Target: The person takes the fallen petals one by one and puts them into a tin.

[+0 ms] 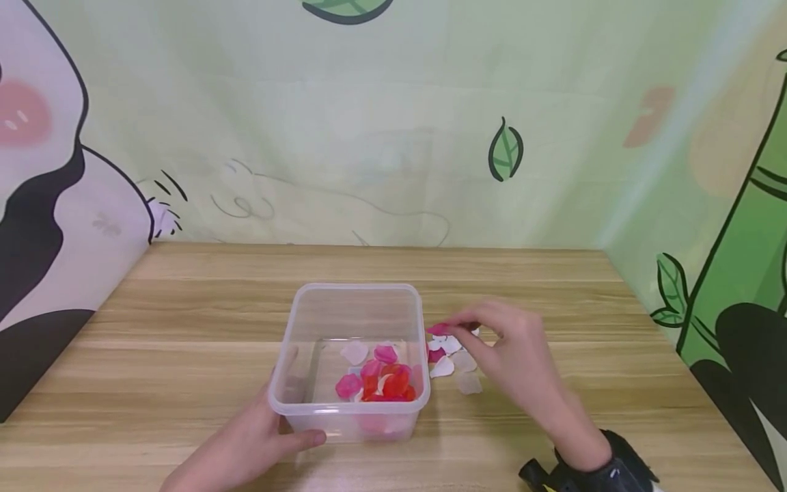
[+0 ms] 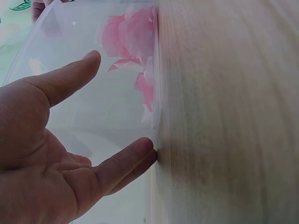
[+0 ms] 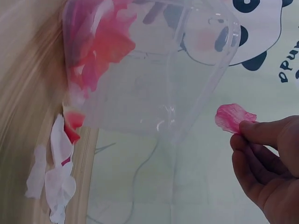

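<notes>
A clear plastic box stands on the wooden table, holding pink, red and white petals toward its near right side. My left hand rests at its near left corner, thumb along the front wall. In the left wrist view, the fingers of that hand lie fairly straight and spread, tips low beside the box. Thumb and forefinger of my right hand pinch a pink petal, just outside the right wall. Beneath that hand lies a loose group of white petals with a dark pink one.
The wooden table ends at a pale green backdrop printed with leaves and a panda. A black wrist strap circles my right wrist. The loose petals lie close against the box's right side.
</notes>
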Available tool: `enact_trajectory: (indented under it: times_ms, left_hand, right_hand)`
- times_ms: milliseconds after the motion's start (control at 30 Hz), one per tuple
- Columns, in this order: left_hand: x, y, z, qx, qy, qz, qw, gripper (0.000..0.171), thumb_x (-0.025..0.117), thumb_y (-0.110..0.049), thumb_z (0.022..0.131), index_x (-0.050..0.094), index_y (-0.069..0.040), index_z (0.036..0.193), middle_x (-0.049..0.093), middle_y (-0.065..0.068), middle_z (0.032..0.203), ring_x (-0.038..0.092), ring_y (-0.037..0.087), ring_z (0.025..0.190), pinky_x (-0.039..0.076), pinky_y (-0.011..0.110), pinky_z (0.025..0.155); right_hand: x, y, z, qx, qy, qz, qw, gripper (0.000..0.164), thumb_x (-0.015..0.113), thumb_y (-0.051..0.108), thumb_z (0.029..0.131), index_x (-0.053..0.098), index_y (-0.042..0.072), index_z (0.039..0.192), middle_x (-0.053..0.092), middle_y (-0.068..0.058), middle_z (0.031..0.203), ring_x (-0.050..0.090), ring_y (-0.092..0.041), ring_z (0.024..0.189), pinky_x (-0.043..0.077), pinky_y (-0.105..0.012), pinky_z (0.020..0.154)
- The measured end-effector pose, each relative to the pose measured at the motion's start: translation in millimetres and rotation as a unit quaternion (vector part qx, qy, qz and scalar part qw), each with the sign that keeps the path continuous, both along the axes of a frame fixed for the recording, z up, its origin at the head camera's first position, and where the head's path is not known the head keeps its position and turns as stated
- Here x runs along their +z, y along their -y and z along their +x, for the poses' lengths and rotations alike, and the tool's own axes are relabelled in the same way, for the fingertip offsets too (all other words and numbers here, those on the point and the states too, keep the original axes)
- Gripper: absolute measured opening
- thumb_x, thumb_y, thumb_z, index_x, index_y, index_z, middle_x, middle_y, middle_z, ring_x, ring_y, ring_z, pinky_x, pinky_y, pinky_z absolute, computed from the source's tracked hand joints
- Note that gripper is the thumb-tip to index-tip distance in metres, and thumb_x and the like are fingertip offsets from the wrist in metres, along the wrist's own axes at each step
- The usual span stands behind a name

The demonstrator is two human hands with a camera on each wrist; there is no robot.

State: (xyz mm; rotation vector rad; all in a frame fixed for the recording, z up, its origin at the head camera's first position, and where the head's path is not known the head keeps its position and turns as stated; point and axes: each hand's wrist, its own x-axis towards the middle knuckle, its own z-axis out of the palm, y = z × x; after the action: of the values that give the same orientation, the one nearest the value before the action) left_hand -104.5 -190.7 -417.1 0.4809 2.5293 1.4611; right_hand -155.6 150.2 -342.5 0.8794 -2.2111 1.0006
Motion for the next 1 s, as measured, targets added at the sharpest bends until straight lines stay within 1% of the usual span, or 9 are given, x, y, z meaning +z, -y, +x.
enact_trajectory:
  times_ms: [167,267,367,433,533,600,667,767,1000]
  left_hand:
    - [1.3,-0.8,0.1,0.006,0.002,-0.003,1.0000,0.122,0.089,-0.025,0.082,0.000,-0.026,0.166,0.056,0.014,0.138,0.055,0.029,0.122,0.047,0.038,0.103]
    - [1.5,-0.8,0.2,0.007,0.004,-0.001,1.0000,0.122,0.089,-0.025,0.083,0.000,-0.026,0.166,0.056,0.014,0.138,0.055,0.029,0.122,0.046,0.042,0.104]
    - [1.6,-0.7,-0.2,0.008,0.004,-0.003,1.0000,0.122,0.089,-0.024,0.082,0.000,-0.027,0.166,0.056,0.013,0.138,0.055,0.028,0.121,0.046,0.041,0.104]
    - [1.3,-0.3,-0.6,0.003,-0.010,-0.005,0.9999,0.121,0.089,-0.025,0.082,0.001,-0.023,0.166,0.057,0.014,0.137,0.056,0.028,0.121,0.046,0.040,0.104]
    - [1.3,-0.4,-0.7,0.000,-0.007,-0.001,1.0000,0.120,0.089,-0.025,0.083,0.001,-0.024,0.166,0.054,0.014,0.141,0.054,0.029,0.123,0.046,0.039,0.104]
    - [1.2,-0.3,-0.8,-0.002,-0.007,0.002,1.0000,0.120,0.088,-0.025,0.083,0.001,-0.022,0.166,0.053,0.016,0.142,0.054,0.031,0.124,0.046,0.042,0.104]
    - [1.4,-1.0,-0.6,0.005,0.007,0.001,1.0000,0.121,0.089,-0.024,0.083,0.001,-0.025,0.166,0.053,0.014,0.143,0.053,0.030,0.125,0.045,0.044,0.105]
    - [0.8,-1.0,-0.4,0.007,0.006,-0.003,1.0000,0.121,0.089,-0.025,0.082,0.002,-0.026,0.166,0.055,0.014,0.140,0.055,0.030,0.123,0.046,0.046,0.103]
    - [0.7,-0.4,0.2,0.000,0.011,0.008,0.9999,0.120,0.088,-0.024,0.083,0.000,-0.029,0.165,0.051,0.014,0.145,0.052,0.032,0.123,0.048,0.034,0.100]
  right_hand:
    - [0.7,9.2,5.2,0.045,-0.013,-0.014,0.999,0.023,0.085,-0.008,0.077,0.080,0.008,0.092,0.075,0.003,0.092,0.070,-0.011,0.084,0.055,-0.020,0.076]
    - [-0.3,15.2,7.5,0.074,-0.008,-0.018,0.997,0.023,0.084,-0.009,0.078,0.080,0.008,0.094,0.075,0.002,0.093,0.070,-0.010,0.084,0.056,-0.021,0.075]
    - [-2.2,19.9,8.6,0.097,-0.004,-0.022,0.995,0.025,0.084,-0.009,0.078,0.079,0.008,0.095,0.075,0.002,0.094,0.071,-0.010,0.085,0.056,-0.022,0.075]
    - [-3.2,21.8,9.3,0.106,-0.001,-0.021,0.994,0.025,0.084,-0.008,0.078,0.079,0.008,0.096,0.075,0.002,0.096,0.071,-0.010,0.086,0.056,-0.021,0.076]
    - [-4.7,23.7,10.5,0.112,0.000,-0.013,0.994,0.025,0.084,-0.008,0.078,0.078,0.008,0.096,0.075,0.001,0.096,0.071,-0.012,0.089,0.056,-0.022,0.079]
    - [-5.4,24.6,11.5,0.116,0.004,-0.008,0.993,0.025,0.084,-0.008,0.078,0.078,0.007,0.097,0.075,0.000,0.097,0.071,-0.012,0.089,0.056,-0.022,0.080]
    - [-6.6,25.1,12.0,0.122,0.006,-0.006,0.993,0.025,0.084,-0.008,0.079,0.078,0.006,0.098,0.075,-0.001,0.098,0.071,-0.013,0.089,0.056,-0.022,0.080]
    - [-7.6,25.0,12.3,0.124,0.005,-0.006,0.992,0.025,0.084,-0.008,0.079,0.078,0.005,0.099,0.075,-0.002,0.099,0.071,-0.013,0.090,0.056,-0.022,0.080]
    - [-6.4,22.9,13.0,0.105,0.003,0.002,0.994,0.026,0.086,-0.003,0.079,0.077,0.006,0.102,0.075,-0.002,0.101,0.072,-0.014,0.092,0.056,-0.023,0.082]
